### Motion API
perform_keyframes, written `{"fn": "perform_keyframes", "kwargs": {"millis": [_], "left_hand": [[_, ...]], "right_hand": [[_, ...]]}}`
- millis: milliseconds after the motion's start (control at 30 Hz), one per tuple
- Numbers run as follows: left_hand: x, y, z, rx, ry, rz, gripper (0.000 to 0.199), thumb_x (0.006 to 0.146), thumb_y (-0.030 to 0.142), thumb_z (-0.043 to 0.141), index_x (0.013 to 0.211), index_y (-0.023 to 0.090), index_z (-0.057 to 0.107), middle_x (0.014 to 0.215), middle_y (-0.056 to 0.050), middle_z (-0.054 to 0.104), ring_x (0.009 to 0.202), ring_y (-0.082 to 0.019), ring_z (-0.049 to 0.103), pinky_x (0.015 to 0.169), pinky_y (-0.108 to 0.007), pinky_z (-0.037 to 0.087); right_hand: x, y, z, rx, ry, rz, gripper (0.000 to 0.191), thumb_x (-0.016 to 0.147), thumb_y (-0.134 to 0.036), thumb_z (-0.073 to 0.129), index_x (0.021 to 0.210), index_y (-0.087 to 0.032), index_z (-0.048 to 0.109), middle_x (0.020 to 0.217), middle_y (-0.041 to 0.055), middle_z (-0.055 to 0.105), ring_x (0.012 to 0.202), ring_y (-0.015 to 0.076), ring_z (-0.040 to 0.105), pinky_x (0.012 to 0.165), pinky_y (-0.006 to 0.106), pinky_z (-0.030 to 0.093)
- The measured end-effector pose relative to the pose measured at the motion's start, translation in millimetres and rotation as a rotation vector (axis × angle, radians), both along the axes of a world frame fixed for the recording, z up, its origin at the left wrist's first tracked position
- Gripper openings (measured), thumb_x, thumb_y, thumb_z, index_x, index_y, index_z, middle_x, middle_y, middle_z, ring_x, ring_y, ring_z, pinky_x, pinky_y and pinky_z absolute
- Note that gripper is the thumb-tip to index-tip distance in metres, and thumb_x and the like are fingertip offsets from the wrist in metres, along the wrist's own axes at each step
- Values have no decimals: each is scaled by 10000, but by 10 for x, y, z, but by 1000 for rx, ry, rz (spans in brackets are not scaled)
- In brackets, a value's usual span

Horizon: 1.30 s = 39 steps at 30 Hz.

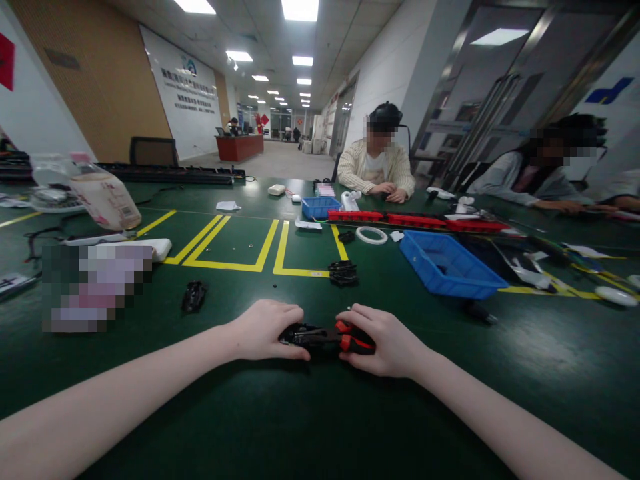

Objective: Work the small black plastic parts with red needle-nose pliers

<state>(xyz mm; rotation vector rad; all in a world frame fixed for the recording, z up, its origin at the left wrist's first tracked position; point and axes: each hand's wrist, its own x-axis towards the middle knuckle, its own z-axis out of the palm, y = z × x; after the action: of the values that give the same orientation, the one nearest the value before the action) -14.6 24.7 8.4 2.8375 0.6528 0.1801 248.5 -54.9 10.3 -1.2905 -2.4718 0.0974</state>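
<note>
My left hand (263, 328) pinches a dark, glossy black piece (303, 335) between thumb and fingers; its exact kind does not show. In my right hand (387, 337) are pliers with red-and-black handles (356, 345), fingers wrapped round them. The pliers' jaws point left and meet the black piece, low over the green table (320, 413). Similar black pieces lie beyond my hands: one (194, 297) to the left, another (343, 273) just ahead at a yellow tape line.
A blue bin (493, 285) stands right of centre, a smaller blue bin (306, 208) farther back. Near them lie a tape roll (371, 235) and red strips (415, 220). At left are a bottle (107, 197) and a blurred-out flat object (95, 293). People sit across the table.
</note>
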Motion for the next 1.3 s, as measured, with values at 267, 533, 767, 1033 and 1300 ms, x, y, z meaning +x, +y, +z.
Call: {"fn": "perform_keyframes", "kwargs": {"millis": [267, 533, 767, 1033, 1300], "left_hand": [[-2, -8, 17, -3, 22, -23, 369, 913, 562, 502, 839, 200, 497, 821, -18, 621, 706, -187, 570, 596, -271, 330], [-13, -13, 2, 15, -4, -81, 379, 930, 571, 481, 860, 199, 504, 830, -15, 611, 724, -186, 571, 616, -276, 350], [-3, -11, -26, 49, -6, -80, 399, 923, 593, 487, 865, 199, 506, 830, -12, 611, 722, -188, 576, 606, -278, 344], [14, -6, -43, 80, 4, -59, 387, 904, 588, 534, 878, 203, 515, 842, -5, 628, 731, -196, 594, 609, -283, 356], [14, -6, -42, 21, -12, -50, 373, 893, 575, 562, 910, 204, 536, 846, -9, 634, 726, -194, 592, 593, -267, 340]], "right_hand": [[26, 22, 38, -44, -27, 25, 351, 764, -344, 711, 1047, -185, 575, 938, 58, 626, 771, 179, 606, 655, 291, 470], [52, 28, 61, -76, -49, 42, 338, 789, -365, 693, 1041, -179, 566, 945, 65, 620, 768, 178, 590, 645, 292, 457], [39, 19, 48, -84, -70, 19, 357, 788, -375, 696, 1052, -167, 576, 953, 73, 619, 796, 191, 596, 682, 309, 463], [-25, -60, 77, -101, -91, -29, 354, 811, -394, 670, 1062, -157, 590, 985, 95, 624, 813, 207, 605, 691, 323, 472], [-40, -65, 26, -30, -162, -18, 469, 797, -462, 676, 1146, -156, 606, 1012, 116, 638, 872, 252, 609, 750, 386, 492]]}}
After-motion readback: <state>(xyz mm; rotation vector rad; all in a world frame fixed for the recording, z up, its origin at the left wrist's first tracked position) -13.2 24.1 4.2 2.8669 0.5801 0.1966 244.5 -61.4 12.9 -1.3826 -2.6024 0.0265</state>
